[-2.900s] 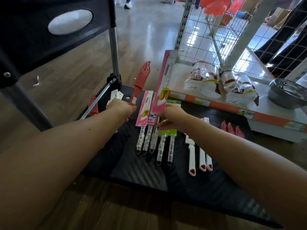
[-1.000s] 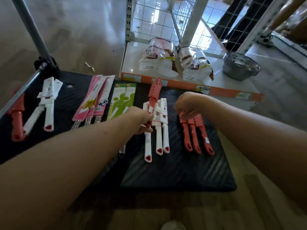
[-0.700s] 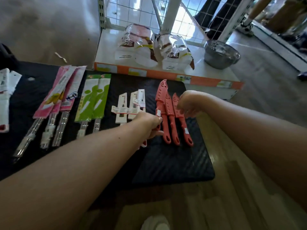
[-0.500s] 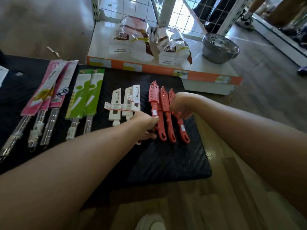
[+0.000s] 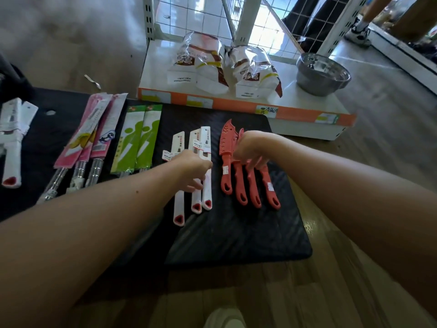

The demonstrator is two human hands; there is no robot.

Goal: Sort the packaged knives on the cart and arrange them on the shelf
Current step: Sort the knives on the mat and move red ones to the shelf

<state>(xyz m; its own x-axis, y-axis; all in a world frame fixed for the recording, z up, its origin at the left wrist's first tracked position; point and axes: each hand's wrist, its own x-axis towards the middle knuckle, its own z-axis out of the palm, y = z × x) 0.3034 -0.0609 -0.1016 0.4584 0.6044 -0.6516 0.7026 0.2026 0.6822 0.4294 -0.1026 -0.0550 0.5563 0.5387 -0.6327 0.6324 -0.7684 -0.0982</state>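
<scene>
Packaged knives lie in sorted rows on the black cart deck [image 5: 236, 233]. Several red knives [image 5: 253, 188] lie side by side at the right, with my right hand [image 5: 250, 150] over their blades, fingers spread and touching them. The leftmost red knife [image 5: 226, 159] lies flat, apart from both hands. My left hand [image 5: 191, 166] rests on the three white knives [image 5: 196, 200], fingers loosely bent, gripping nothing. Green-carded knives [image 5: 137, 143] and pink-carded knives [image 5: 92, 136] lie further left. The white shelf base [image 5: 307, 107] stands just behind the cart.
Two bags [image 5: 198, 67] and a steel bowl [image 5: 321, 74] sit on the shelf base, with wire grid panels behind. More white knives [image 5: 13, 143] lie at the cart's far left. A shoe [image 5: 224, 318] shows at the bottom, another person's foot [image 5: 359, 34] at top right.
My left hand set the red knife down beside the other red ones, let go, and shifted left onto the white knives. My right hand stayed on the red knives' blades.
</scene>
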